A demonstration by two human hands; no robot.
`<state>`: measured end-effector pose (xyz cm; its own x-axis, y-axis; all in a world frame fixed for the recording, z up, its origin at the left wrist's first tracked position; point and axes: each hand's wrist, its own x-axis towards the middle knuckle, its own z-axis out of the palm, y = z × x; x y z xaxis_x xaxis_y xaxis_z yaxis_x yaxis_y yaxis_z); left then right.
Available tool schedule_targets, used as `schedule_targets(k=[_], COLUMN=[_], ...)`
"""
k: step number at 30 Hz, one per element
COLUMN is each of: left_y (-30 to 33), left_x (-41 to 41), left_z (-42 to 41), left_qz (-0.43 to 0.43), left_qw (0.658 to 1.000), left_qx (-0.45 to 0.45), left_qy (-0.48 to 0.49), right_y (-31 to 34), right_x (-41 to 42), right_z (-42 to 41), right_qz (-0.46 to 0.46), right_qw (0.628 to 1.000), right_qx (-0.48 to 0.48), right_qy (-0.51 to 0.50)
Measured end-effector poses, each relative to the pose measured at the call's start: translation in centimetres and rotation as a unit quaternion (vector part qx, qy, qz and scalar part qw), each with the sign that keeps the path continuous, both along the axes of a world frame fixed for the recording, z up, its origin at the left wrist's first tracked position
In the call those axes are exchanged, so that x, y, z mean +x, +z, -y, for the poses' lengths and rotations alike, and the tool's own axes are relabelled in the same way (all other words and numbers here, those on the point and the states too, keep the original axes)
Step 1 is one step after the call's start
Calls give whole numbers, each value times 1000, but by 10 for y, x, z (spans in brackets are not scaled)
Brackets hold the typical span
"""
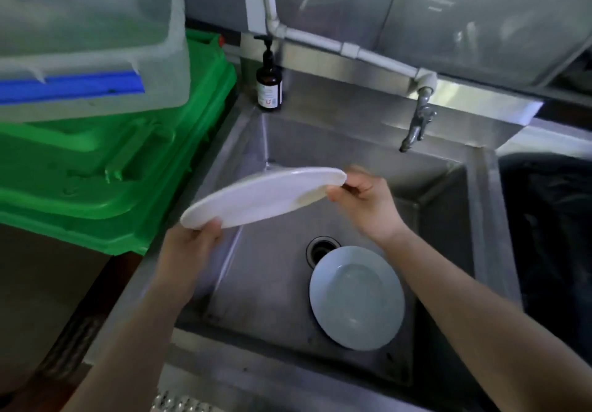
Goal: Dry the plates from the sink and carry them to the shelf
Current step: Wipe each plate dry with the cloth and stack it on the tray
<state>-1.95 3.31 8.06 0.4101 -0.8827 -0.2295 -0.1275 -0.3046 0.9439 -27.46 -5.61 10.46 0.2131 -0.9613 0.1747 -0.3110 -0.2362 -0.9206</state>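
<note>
My left grip [195, 245] curls round the near-left rim of a white plate [262, 198], thumb on top; my right grip [365, 201] pinches the far-right rim between thumb and bent fingers; the plate hangs tilted above the steel sink [262, 283]; below it a second plate [357, 298] lies flat in the basin, overlapping the drain [320, 248]; left of the sink sit green crates [121, 161] under a clear tub [93, 43]; farther back stand a brown pump bottle [269, 86] and the tap [418, 123].

Brown bottle [269, 88] label print is too blurred.
</note>
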Motion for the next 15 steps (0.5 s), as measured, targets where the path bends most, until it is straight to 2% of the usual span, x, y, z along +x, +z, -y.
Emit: schedule_targets(k=[3,6,9,12,15], left_y=[17,32,40,50,63], left_x=[14,24,32,33,24], left_z=[-15,-30,-44,-55,-64], left_qz=[42,2,3,45,111], left_qw=[997,994,987,976,959], left_qx=[-56,-89,-117,-140,-114], left_qy=[-40,-64,-109,-162,-236], right_y=[16,28,41,53,67], right_x=[9,18,19,14,10], right_z=[-26,-55,-84,-110,-129], right_qz=[27,26,6,-17,-29], right_qw=[999,998,996,989,978], right_qx=[-31,-38,-47,-58,-76], right_qy=[-21,-44,-80,-133,-190])
